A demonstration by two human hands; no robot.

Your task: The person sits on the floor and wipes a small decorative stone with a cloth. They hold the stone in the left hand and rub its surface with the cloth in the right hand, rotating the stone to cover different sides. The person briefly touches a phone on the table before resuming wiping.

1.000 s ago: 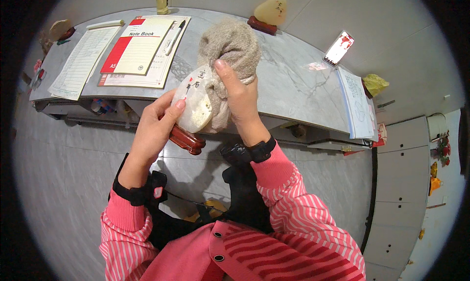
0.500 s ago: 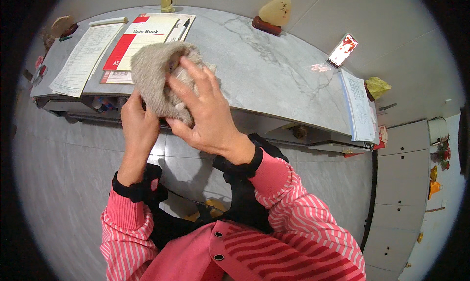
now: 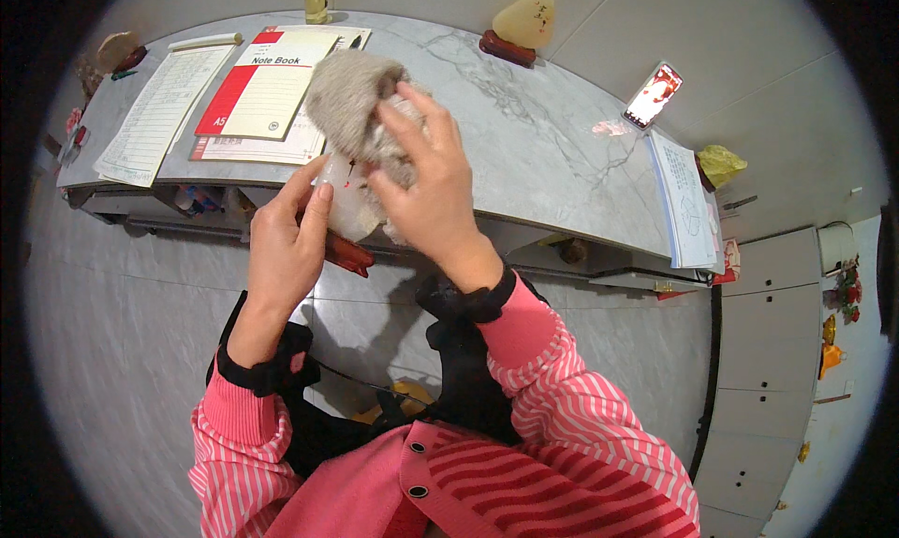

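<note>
In my left hand point(image 3: 288, 243), fingers closed at its edge, is a pale translucent stone ornament point(image 3: 348, 203) with small red marks. Its reddish-brown stand point(image 3: 349, 255) shows beneath, pointing toward me. A fluffy grey-beige cloth point(image 3: 354, 103) is bunched in my right hand point(image 3: 433, 187), whose fingers press into its folds. The cloth sits at the far edge of the stone and hides part of it. Both hands are over the front edge of the grey marbled desk point(image 3: 524, 154).
A red-and-white notebook point(image 3: 262, 84) and a written pad point(image 3: 159, 112) lie on the left. Behind stand a bottle point(image 3: 316, 2) and another stone ornament point(image 3: 524, 21). A phone point(image 3: 653, 96) leans on the wall; papers point(image 3: 684, 206) lie at the right end.
The cloth has moved up and right, uncovering the stone and its stand, which it hid before. Both my hands have shifted a little to the right.
</note>
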